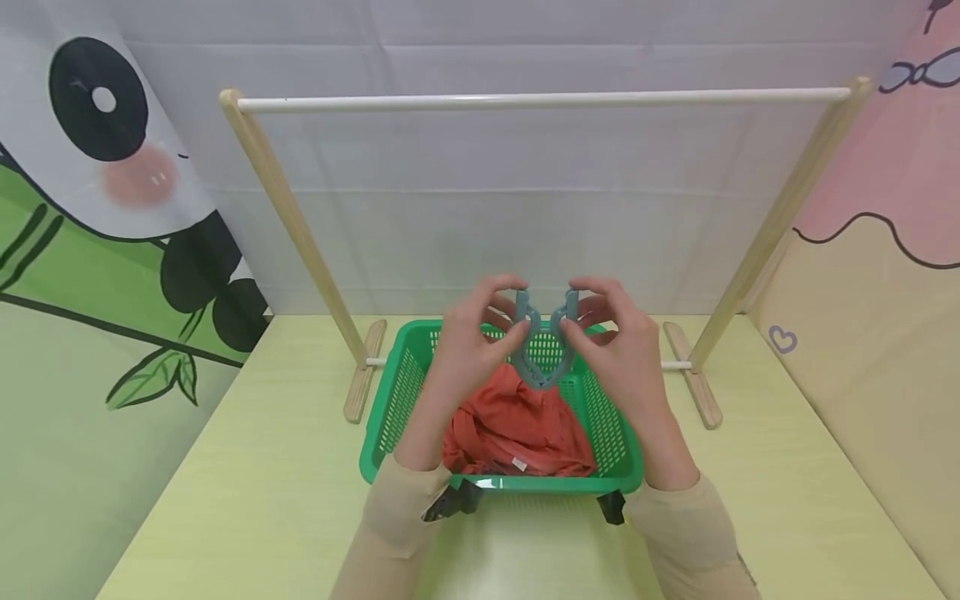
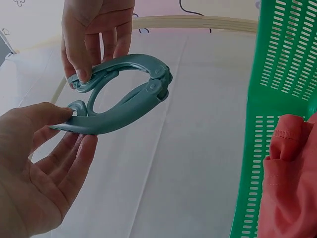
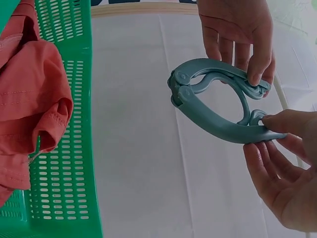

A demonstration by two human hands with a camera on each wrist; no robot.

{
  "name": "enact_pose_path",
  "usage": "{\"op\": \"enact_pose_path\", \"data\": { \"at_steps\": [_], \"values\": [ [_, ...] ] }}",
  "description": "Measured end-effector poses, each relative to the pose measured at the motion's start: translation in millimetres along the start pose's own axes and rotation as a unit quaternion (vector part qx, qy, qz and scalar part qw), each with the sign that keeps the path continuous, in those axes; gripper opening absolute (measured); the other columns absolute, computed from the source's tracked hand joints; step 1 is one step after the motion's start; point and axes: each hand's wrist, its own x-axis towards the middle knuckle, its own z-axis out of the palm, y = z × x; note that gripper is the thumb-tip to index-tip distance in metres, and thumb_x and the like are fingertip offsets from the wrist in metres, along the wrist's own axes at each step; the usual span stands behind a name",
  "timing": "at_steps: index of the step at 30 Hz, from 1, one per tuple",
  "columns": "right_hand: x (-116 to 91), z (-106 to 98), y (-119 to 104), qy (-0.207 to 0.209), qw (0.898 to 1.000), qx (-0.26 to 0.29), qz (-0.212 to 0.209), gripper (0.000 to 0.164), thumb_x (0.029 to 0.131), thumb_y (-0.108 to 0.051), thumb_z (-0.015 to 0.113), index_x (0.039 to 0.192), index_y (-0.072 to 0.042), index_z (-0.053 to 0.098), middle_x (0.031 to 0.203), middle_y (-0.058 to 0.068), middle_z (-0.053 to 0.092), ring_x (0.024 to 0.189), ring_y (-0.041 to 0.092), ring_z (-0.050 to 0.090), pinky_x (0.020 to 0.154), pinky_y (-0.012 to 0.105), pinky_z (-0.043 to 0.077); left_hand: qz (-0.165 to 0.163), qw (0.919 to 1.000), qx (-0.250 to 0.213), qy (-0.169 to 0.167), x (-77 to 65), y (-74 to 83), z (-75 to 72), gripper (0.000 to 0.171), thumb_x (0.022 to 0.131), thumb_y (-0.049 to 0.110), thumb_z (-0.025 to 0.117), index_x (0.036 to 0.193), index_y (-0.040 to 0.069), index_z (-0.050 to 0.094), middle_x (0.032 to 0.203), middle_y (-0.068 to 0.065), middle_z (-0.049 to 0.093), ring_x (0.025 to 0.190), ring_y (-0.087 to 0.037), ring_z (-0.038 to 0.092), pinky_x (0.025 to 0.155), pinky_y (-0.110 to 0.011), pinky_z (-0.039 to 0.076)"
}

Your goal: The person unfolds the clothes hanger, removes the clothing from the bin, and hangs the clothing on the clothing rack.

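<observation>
A grey-blue plastic folding clothes hanger point(image 1: 522, 362) is held up over the basket, its two arms folded into a loop around a hinge at the bottom. My left hand point(image 1: 468, 342) pinches the end of one arm between thumb and fingers. The end of the other arm is gripped the same way by my right hand point(image 1: 622, 350). In the left wrist view the hanger point(image 2: 121, 116) shows its hinge away from both hands, with a gap between the gripped ends. Below it, a crumpled red garment point(image 1: 525, 425) with a small white tag lies in the green basket point(image 1: 540, 484).
Behind the basket stands a rack with a white horizontal rod point(image 1: 540, 102), a left wooden post point(image 1: 300, 225) and a right wooden post point(image 1: 780, 225). Its wooden feet point(image 1: 365, 371) rest on the pale yellow table point(image 1: 247, 500). A white cloth backdrop point(image 1: 540, 233) hangs behind.
</observation>
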Motion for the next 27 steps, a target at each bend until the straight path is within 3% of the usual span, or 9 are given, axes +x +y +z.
{"op": "enact_pose_path", "data": {
  "at_steps": [6,13,22,27],
  "values": [
    [-1,2,2,0.007,1.000,-0.020,-0.006,0.041,0.087,-0.007,0.074,0.125,-0.016,0.062,0.092,0.010,0.071,0.080,0.018,0.068,0.065,0.011,0.051,-0.009,0.9999,0.008,0.003,0.6,-0.4,2.5,0.039,0.093,0.013,0.069,0.128,0.020,0.056,0.093,-0.007,0.067,0.080,-0.018,0.070,0.061,-0.025,0.057],
    [-2,2,3,0.027,0.999,-0.017,-0.011,0.039,0.086,-0.005,0.074,0.123,-0.014,0.063,0.091,0.010,0.072,0.079,0.019,0.068,0.063,0.009,0.051,-0.005,0.9995,0.008,0.032,0.0,1.8,3.4,0.034,0.093,0.013,0.069,0.125,0.019,0.059,0.091,-0.008,0.068,0.077,-0.019,0.070,0.058,-0.026,0.057],
    [-6,0,14,0.064,0.998,0.024,0.017,0.040,0.086,-0.001,0.072,0.123,-0.014,0.062,0.092,0.010,0.072,0.078,0.003,0.062,0.060,0.012,0.053,-0.038,0.9922,-0.037,0.113,-8.0,-9.7,10.5,0.036,0.092,0.011,0.068,0.126,0.018,0.058,0.095,-0.010,0.069,0.080,-0.021,0.071,0.063,-0.028,0.059],
    [-6,-5,17,0.097,0.992,0.074,0.028,0.038,0.086,0.000,0.071,0.121,-0.011,0.062,0.091,0.004,0.070,0.077,0.005,0.063,0.062,0.016,0.056,-0.047,0.9832,-0.092,0.150,-10.6,-13.2,10.1,0.035,0.092,0.007,0.066,0.126,0.011,0.056,0.101,-0.014,0.067,0.082,-0.023,0.070,0.061,-0.031,0.060]
  ]
}}
